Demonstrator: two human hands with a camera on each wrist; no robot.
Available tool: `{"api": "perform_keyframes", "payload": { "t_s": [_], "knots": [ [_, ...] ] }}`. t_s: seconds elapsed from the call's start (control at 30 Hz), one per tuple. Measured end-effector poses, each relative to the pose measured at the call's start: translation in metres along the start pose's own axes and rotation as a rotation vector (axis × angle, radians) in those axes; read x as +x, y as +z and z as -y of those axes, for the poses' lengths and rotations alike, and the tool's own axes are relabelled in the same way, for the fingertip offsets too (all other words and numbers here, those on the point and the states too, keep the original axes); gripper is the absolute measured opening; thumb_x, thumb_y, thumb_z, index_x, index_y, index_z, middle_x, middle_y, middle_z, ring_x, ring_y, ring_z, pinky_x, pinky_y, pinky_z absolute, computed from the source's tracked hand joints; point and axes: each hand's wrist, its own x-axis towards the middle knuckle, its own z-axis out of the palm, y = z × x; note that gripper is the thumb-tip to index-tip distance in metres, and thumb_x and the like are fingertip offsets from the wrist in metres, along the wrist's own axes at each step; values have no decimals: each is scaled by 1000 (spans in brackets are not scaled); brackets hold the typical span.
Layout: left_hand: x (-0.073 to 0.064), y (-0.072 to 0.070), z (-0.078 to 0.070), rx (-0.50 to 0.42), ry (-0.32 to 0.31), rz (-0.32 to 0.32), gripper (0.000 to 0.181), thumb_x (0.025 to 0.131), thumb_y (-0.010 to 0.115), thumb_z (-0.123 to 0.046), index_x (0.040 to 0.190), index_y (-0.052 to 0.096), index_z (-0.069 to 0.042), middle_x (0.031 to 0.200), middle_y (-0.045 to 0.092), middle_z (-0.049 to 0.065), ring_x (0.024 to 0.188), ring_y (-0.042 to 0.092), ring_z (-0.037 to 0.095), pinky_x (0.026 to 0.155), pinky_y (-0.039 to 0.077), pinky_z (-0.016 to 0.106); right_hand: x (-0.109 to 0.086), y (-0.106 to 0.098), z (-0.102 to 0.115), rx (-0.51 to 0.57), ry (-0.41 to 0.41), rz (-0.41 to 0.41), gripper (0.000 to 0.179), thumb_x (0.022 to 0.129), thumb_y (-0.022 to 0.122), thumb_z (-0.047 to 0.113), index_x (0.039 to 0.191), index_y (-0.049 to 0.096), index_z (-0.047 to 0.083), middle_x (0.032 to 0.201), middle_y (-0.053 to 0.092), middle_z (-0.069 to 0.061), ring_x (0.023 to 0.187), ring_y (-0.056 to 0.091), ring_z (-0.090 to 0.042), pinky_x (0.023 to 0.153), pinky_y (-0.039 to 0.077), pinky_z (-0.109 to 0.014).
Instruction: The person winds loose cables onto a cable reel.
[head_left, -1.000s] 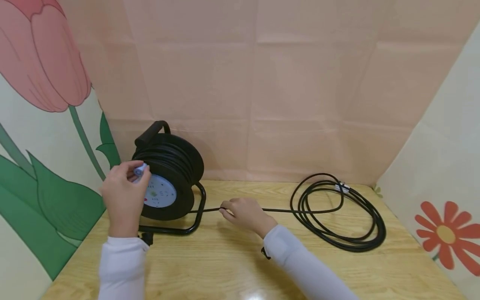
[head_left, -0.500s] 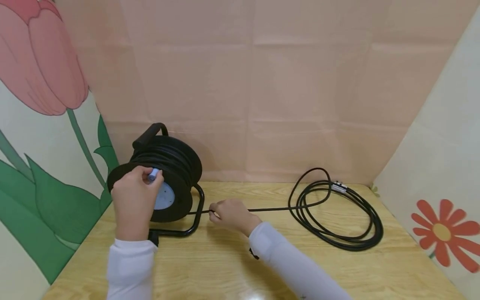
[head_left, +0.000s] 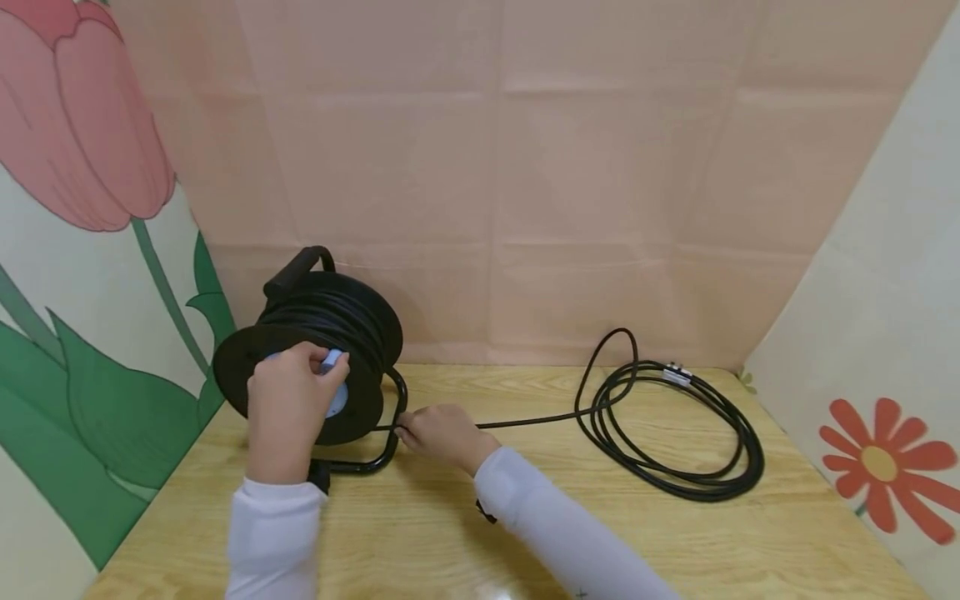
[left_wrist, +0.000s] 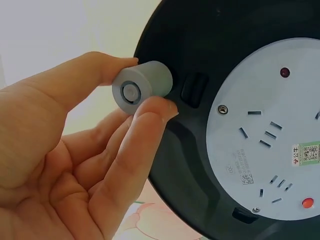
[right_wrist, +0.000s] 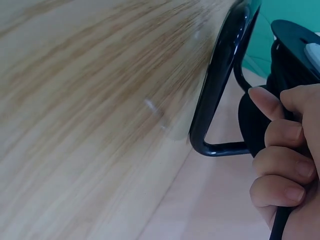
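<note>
A black cable reel (head_left: pixel 240 358) stands at the left of the table with black cable wound on its drum. My left hand (head_left: pixel 288 412) pinches the reel's pale blue-grey crank knob (left_wrist: pixel 142 87) between thumb and fingers, beside the pale round socket panel (left_wrist: pixel 270 155). Close to the reel's black tube frame (right_wrist: pixel 215 80), my right hand (head_left: pixel 442 433) holds the loose cable (head_left: pixel 532 422) with curled fingers. From that hand the cable runs right to a loose coil (head_left: pixel 720 492) lying on the table.
A white tag or clip (head_left: pixel 677 375) sits on the coil. Some black part, perhaps a plug (head_left: pixel 319 475), shows beside the left wrist. Pink sheeting (head_left: pixel 487 167) hangs behind the wooden table (head_left: pixel 420 550), with flowered panels on both sides.
My left hand has moved right and down with the knob, turning the reel. My right hand has slid left, nearer the frame. One raised loop of the coil has shifted left.
</note>
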Motion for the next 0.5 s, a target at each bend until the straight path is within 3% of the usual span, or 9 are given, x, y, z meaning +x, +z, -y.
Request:
{"api": "perform_keyframes", "payload": {
  "t_s": [0.2,0.5],
  "knots": [
    [0,2,0,8,8,30,32,92,72,-27,95,74,5,83,74,16,72,68,32,74,51,53,5,0,3,22,22,53,22,105,55,30,98,71,16,67,57,10,54,46,-4,49,43,-22],
    [-2,11,-2,-4,44,79,31,90,75,-25,93,74,6,79,73,15,64,66,25,60,54,41,12,-6,11,42,33,153,21,106,51,27,90,59,16,60,45,9,50,41,-7,46,36,-23]
  ]
}}
